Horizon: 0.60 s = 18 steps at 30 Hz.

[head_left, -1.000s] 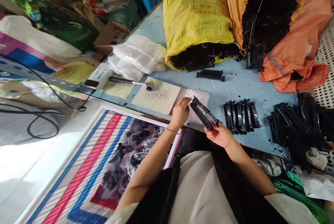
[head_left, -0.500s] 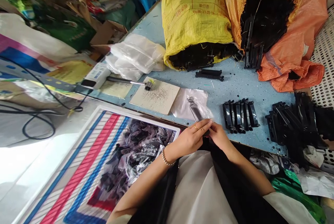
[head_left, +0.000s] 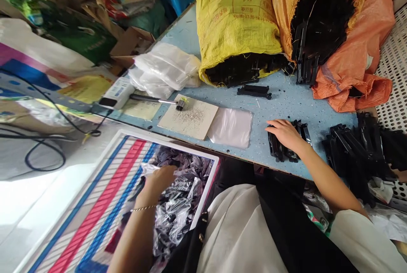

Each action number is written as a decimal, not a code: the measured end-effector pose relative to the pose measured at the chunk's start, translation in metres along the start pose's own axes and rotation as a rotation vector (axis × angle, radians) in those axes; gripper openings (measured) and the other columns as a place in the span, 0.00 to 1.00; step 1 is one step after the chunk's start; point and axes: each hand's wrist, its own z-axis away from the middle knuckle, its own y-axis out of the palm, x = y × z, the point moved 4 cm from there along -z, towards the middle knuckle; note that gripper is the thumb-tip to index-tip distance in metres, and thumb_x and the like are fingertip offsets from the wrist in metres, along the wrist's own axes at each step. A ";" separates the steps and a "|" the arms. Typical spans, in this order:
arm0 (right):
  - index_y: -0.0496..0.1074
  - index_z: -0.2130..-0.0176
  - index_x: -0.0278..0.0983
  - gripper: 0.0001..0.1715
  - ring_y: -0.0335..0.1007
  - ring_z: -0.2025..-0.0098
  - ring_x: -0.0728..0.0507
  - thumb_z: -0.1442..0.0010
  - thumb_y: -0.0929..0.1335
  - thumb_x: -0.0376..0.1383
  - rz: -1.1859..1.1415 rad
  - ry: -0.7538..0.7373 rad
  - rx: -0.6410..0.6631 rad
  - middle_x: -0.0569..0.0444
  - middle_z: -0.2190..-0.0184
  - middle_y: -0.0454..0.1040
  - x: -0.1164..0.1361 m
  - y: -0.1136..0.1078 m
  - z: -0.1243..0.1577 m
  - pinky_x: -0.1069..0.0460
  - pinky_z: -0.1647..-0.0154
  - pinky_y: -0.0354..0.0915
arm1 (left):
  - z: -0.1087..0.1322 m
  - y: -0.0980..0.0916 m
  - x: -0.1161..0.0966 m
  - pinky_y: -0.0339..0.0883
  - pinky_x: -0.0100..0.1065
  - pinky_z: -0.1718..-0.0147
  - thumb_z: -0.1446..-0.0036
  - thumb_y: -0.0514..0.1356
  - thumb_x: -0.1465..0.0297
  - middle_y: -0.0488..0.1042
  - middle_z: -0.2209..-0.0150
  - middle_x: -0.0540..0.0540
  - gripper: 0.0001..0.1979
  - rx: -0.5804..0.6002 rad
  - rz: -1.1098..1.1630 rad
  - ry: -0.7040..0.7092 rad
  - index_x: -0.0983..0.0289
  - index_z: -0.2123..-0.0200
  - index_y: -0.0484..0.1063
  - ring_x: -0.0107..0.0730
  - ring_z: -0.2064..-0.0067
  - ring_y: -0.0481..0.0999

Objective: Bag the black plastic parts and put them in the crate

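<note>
My left hand (head_left: 159,182) is low over the striped basket (head_left: 95,201), its fingers closed and partly hidden. A clear plastic bag (head_left: 148,168) sticks out beside it, apparently in its grip. Below lie many bagged black parts (head_left: 178,211). My right hand (head_left: 286,134) rests over a row of black plastic parts (head_left: 276,148) on the blue table, fingers stretched out to the left and touching the row. Between my hands, a stack of flat clear bags (head_left: 232,128) lies near the table's front edge.
A brush-like tool (head_left: 179,104) lies on a cardboard sheet (head_left: 193,129). At the back, a yellow sack (head_left: 238,14) and an orange sack (head_left: 282,6) spill black parts. A heap of parts (head_left: 352,150) sits at right; folded white plastic (head_left: 168,67) lies at left.
My hands have parted from the table's front edge. The left went down into the basket with the bag; the right moved onto the row of parts. The bag stack now lies flat.
</note>
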 end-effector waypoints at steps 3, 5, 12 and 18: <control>0.77 0.50 0.40 0.21 0.69 0.44 0.36 0.37 0.64 0.23 -0.029 -0.051 0.004 0.48 0.43 0.74 0.008 -0.011 -0.001 0.42 0.47 0.67 | -0.016 -0.009 -0.058 0.73 0.41 0.54 0.36 0.51 0.64 0.82 0.60 0.59 0.17 -0.112 0.115 0.100 0.62 0.57 0.80 0.45 0.57 0.81; 0.76 0.50 0.39 0.17 0.70 0.46 0.37 0.35 0.65 0.28 -0.112 -0.053 -0.026 0.48 0.46 0.76 0.013 -0.024 0.007 0.44 0.49 0.68 | -0.022 -0.026 -0.119 0.71 0.35 0.53 0.33 0.50 0.62 0.81 0.58 0.56 0.18 -0.363 0.283 0.279 0.60 0.54 0.79 0.39 0.56 0.80; 0.76 0.49 0.39 0.17 0.73 0.51 0.37 0.34 0.67 0.41 -0.499 0.286 -0.223 0.47 0.52 0.78 -0.003 -0.035 0.060 0.42 0.49 0.68 | -0.072 -0.038 -0.240 0.69 0.41 0.58 0.36 0.53 0.75 0.75 0.55 0.66 0.12 -0.612 0.055 0.352 0.66 0.60 0.77 0.48 0.52 0.74; 0.79 0.55 0.39 0.22 0.76 0.64 0.42 0.46 0.74 0.47 -1.349 0.683 -0.293 0.50 0.62 0.81 0.013 0.013 0.074 0.48 0.64 0.71 | -0.100 -0.042 -0.193 0.62 0.31 0.72 0.46 0.64 0.67 0.73 0.73 0.50 0.07 -0.469 0.771 0.282 0.63 0.72 0.72 0.30 0.71 0.71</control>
